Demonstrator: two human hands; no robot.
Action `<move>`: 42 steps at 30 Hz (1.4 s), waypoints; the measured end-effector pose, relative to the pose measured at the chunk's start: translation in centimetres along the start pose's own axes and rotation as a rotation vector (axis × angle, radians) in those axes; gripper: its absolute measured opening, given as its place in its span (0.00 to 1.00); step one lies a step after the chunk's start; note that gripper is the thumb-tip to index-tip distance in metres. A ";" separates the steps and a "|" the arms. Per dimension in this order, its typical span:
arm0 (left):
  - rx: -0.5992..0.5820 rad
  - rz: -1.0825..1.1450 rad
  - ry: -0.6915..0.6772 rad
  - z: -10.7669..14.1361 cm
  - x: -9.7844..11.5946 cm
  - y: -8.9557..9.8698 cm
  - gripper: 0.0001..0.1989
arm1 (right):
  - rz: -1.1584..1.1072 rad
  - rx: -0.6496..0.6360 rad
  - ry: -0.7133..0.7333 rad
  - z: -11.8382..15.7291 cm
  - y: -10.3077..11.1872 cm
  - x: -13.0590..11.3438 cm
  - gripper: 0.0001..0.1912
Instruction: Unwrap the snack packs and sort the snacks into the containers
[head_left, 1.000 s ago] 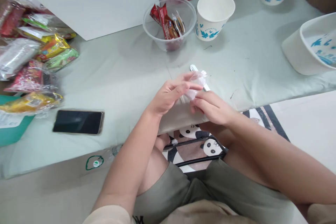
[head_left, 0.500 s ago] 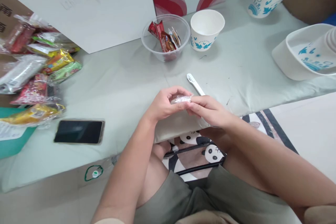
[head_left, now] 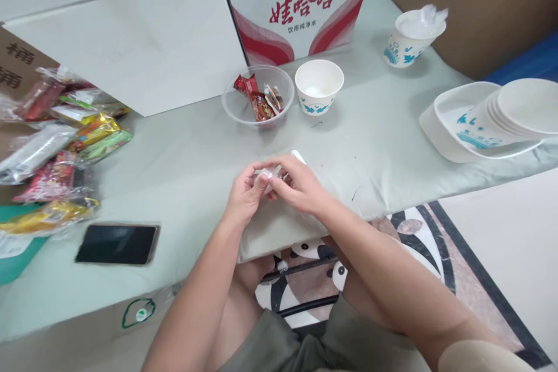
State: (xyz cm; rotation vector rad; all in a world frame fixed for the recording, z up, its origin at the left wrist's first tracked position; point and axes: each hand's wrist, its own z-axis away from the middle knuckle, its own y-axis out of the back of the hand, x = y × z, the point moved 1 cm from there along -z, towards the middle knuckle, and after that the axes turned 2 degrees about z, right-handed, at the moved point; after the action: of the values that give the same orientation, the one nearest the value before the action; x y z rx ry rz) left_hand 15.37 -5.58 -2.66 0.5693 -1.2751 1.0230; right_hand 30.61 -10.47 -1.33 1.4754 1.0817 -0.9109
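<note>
Both hands meet just above the table near its front edge, around a small crinkled piece of clear plastic wrap. My left hand pinches it with thumb and curled fingers. My right hand closes on it from the other side, thumb touching it. Whether something is inside the wrap is hidden by the fingers. The tip of a white knife-like tool shows on the table behind my right hand. Farther back are a clear plastic bowl with several small wrapped snacks and a white paper cup.
Several packaged snacks are piled at left, near a dark phone. White cartons stand at the back. A cup stuffed with plastic and a white container holding stacked cups are at right.
The view has tilted up and shifted right. My hands have moved slightly away over the table, and my right hand now covers most of the white tool. The wrap stays between my fingers.
</note>
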 end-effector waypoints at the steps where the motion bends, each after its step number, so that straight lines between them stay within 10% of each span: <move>1: 0.017 0.018 -0.028 -0.2 0.0 0.1 0.32 | -0.012 -0.020 0.000 -0.2 0.1 0.0 0.16; 7: 0.001 -0.206 -0.130 -1.2 0.3 -0.1 0.21 | -0.077 0.133 -0.065 -0.4 1.4 0.2 0.12; 12: 0.084 -0.496 -0.299 -2.6 4.7 -3.3 0.10 | -0.143 0.343 -0.135 -0.3 3.1 0.3 0.11; 18: 0.098 -0.839 -0.590 -10.8 12.5 -6.9 0.11 | -0.274 0.536 -0.271 -1.2 4.0 1.1 0.12; 22: -0.031 -1.112 -0.514 -15.8 14.9 -8.9 0.20 | -0.292 0.520 -0.273 -1.5 4.0 1.3 0.12; 25: -0.155 -1.336 -0.383 -16.5 14.7 -10.0 0.31 | -0.339 0.545 -0.296 -1.5 4.2 1.2 0.11; 32: -0.239 -1.502 -0.465 -16.6 11.4 -12.6 0.09 | -0.395 0.505 -0.306 -1.4 3.9 0.7 0.10; 42: -0.518 -1.663 -0.694 -20.8 8.8 -26.0 0.16 | -0.033 0.274 -0.436 0.4 6.6 1.5 0.02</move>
State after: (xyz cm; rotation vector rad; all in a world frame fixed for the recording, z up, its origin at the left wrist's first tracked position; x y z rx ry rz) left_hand 48.02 2.12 5.28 1.2530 -1.0382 -0.9217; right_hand 37.37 -10.94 -0.82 1.3881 0.6794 -1.3712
